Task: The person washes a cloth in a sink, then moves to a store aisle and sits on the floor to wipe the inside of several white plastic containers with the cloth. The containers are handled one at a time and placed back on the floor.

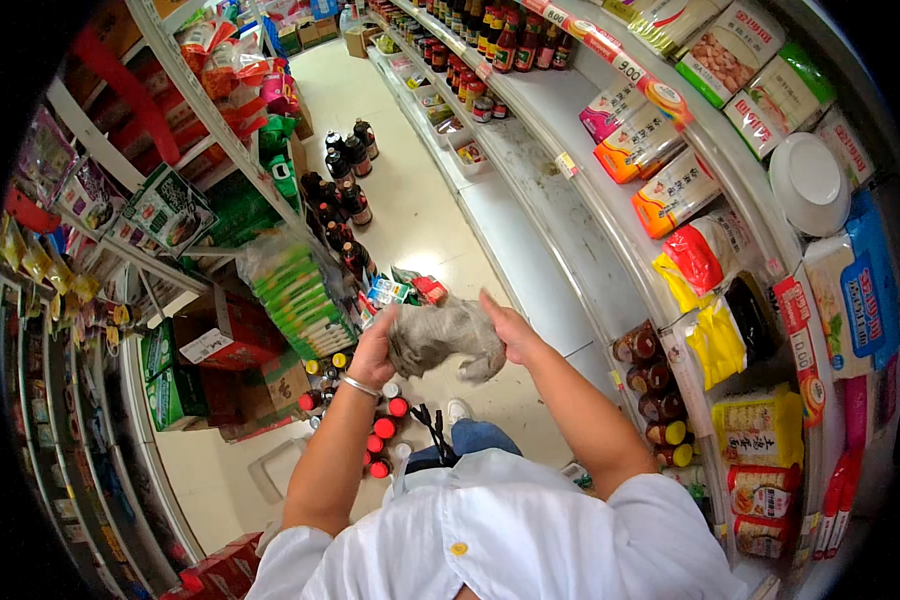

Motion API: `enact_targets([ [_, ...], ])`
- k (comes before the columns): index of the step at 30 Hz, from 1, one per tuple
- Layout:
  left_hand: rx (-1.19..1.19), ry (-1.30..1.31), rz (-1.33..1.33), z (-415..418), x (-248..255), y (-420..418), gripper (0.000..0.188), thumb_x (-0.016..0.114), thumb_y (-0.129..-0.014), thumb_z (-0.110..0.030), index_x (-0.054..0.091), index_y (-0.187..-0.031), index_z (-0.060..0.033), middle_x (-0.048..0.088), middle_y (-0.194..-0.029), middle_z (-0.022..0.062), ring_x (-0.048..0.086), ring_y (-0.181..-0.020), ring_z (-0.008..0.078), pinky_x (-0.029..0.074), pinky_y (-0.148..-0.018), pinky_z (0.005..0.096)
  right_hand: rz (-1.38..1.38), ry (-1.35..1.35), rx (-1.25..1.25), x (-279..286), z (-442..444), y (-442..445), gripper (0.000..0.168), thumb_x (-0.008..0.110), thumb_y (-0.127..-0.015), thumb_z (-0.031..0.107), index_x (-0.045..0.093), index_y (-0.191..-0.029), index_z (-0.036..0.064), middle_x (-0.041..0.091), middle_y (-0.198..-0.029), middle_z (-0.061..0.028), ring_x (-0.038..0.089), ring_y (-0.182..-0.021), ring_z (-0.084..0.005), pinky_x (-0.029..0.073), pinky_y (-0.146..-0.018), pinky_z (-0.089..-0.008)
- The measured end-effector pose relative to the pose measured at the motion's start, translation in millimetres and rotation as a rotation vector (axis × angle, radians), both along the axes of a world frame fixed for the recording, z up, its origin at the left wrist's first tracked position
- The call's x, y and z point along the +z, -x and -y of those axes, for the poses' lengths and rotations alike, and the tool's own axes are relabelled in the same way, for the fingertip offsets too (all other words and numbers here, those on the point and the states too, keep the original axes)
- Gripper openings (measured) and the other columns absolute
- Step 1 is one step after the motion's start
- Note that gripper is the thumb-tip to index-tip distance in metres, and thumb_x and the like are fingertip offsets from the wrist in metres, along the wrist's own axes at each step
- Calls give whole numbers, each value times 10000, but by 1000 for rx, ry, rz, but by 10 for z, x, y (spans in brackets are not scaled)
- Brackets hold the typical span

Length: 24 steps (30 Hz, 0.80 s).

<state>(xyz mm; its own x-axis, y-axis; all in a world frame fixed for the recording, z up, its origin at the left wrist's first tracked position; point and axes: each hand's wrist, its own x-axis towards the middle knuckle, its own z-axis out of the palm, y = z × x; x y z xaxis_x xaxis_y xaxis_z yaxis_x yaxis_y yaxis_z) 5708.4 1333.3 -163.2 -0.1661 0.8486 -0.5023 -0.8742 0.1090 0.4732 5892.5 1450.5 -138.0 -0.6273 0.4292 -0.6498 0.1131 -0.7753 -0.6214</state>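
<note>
A crumpled grey cloth [450, 337] is stretched between my two hands in front of my body, above the floor of a shop aisle. My left hand [375, 349] grips its left end, with a bangle on the wrist. At the cloth's right end my right hand [508, 330] has hold of it. Just beyond the cloth lie small colourful packets [388, 291]. To the right runs a white shelf [547, 172] whose lower boards carry dusty smudges. Below the cloth, bottles with red caps [384, 428] stand on the floor near my legs.
Dark bottles [354, 202] stand in a row on the aisle floor. Stacked green-and-white packs [292, 300] and a red carton [232, 330] border the left side. On the right shelf are sauce bottles [506, 45], jars [637, 345] and noodle packs [757, 427]. A white bin [277, 469] lies lower left.
</note>
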Motion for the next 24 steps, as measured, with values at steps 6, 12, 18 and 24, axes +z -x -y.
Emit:
enact_targets([
  [6,-224,199,-541,47,-66,193,214,588,-712,-16,539,-913,39,585,-835,97,581,-695,213,484,-635,330,161,-477,140,-792,12,-283,273,593,-756,189,551,-939,-10,582,-800,-78,550,-681,-140,447,-612,-276],
  [12,-313,485,-766,-85,-384,341,250,660,-651,-30,557,-865,48,584,-777,82,555,-662,187,454,-592,315,478,-833,98,-1315,81,-327,343,539,-751,256,526,-962,-13,535,-917,-230,528,-831,-336,416,-740,-370],
  [18,-324,454,-895,-751,-850,413,462,670,-642,-21,472,-1052,57,534,-926,118,526,-760,179,446,-652,288,552,-806,-172,-1723,-259,-438,273,475,-799,130,519,-1056,47,561,-762,-80,511,-635,-140,415,-581,-263],
  [24,-1015,242,-1168,-1167,-1392,283,499,686,-586,-20,513,-1053,-14,566,-962,135,548,-858,195,448,-710,284,575,-660,200,-1845,-670,-737,315,495,-749,85,545,-1059,65,555,-759,-36,484,-636,-85,404,-575,-223],
])
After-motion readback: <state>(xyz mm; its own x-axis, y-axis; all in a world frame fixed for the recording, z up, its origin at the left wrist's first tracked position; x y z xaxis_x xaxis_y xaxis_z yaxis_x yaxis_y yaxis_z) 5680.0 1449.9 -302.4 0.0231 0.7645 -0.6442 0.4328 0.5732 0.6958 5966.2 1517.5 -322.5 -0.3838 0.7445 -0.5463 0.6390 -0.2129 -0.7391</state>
